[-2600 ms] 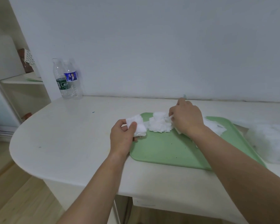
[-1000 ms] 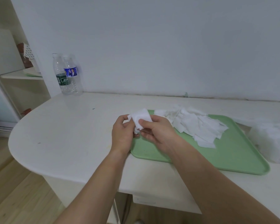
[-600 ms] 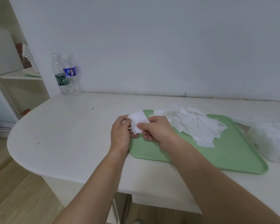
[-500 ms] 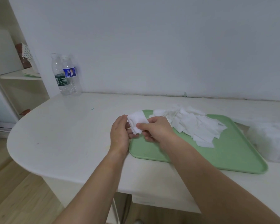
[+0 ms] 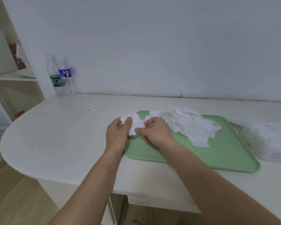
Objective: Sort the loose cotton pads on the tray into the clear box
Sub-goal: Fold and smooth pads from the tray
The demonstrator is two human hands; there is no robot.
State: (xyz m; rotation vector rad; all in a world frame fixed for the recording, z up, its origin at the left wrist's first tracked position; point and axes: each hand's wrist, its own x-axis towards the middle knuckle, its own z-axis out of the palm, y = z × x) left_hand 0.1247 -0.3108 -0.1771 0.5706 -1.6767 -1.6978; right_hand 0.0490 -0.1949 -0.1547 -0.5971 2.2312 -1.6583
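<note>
White desk (image 5: 55,135); tray (image 5: 225,153) holds cotton pads (image 5: 193,125); clear box (image 5: 269,140) beside.

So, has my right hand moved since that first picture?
Yes. The right hand has come back from the loose pile on the green tray to the tray's left end, where it pinches the pads held in the left hand.

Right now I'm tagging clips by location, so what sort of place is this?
Most likely a room in a home, perhaps a bedroom or study: a white round-ended desk against a plain wall, a wooden floor, an open shelf at the left and two water bottles.
</note>
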